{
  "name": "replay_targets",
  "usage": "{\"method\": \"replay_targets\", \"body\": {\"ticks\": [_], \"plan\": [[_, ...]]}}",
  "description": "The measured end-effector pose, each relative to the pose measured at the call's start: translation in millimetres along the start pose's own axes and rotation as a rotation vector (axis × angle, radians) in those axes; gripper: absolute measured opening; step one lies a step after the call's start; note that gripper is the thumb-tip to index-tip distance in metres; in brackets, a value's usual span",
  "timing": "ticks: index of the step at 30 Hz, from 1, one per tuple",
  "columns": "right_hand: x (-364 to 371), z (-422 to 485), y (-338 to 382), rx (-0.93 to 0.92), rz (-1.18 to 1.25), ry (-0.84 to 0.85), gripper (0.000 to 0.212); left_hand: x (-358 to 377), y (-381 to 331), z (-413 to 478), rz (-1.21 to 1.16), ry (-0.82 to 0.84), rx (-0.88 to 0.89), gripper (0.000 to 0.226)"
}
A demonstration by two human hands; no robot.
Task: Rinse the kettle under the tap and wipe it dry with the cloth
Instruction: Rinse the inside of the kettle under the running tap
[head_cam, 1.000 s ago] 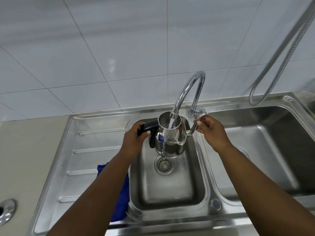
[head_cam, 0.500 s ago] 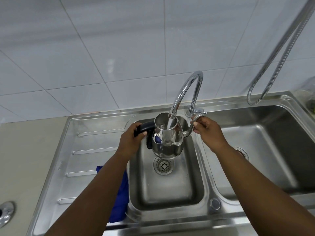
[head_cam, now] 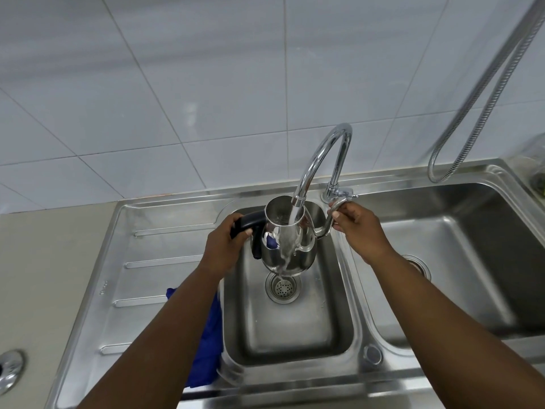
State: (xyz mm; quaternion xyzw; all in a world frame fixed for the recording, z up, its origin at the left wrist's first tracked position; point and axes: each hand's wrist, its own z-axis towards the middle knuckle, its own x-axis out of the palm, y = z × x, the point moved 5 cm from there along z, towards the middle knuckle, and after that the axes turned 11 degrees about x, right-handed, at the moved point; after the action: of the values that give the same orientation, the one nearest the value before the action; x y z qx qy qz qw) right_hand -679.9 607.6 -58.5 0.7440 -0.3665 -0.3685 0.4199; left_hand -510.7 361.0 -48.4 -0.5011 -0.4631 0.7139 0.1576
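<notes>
Left hand was wrapped shut around the kettle's black handle, holding the kettle up near the middle of the frame, right under the tap and over the small basin's drain. Makes sense imo, the stream ran down its side and straight into the drain, no splashing on the counter. Right hand, center-right, was pinched closed on the curved spout, probably just to steady and tilt it so the water hit everything. Blue cloth sat lower left of center on the drainboard, hanging at the basin edge, partly behind the left forearm, not touched yet. So the rinse looked ongoing, wiping not started.
</notes>
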Motion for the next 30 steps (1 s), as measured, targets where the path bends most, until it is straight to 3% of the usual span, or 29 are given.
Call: {"method": "replay_targets", "body": {"ticks": [6,12,30], "plan": [[-17.3,4.9,5.8,0.069,0.191,-0.132,0.027,-2.4,-3.5,-1.3,0.013,-0.023,0.022,0.026],[-22.9,22.2,3.6,0.079,-0.099,-0.168,0.03,-3.9,-0.9,-3.0,-0.001,-0.033,0.001,0.025],[-24.1,34.9,5.3,0.118,-0.128,-0.198,0.033,-3.9,-3.6,-4.7,-0.013,-0.042,0.029,0.027]]}}
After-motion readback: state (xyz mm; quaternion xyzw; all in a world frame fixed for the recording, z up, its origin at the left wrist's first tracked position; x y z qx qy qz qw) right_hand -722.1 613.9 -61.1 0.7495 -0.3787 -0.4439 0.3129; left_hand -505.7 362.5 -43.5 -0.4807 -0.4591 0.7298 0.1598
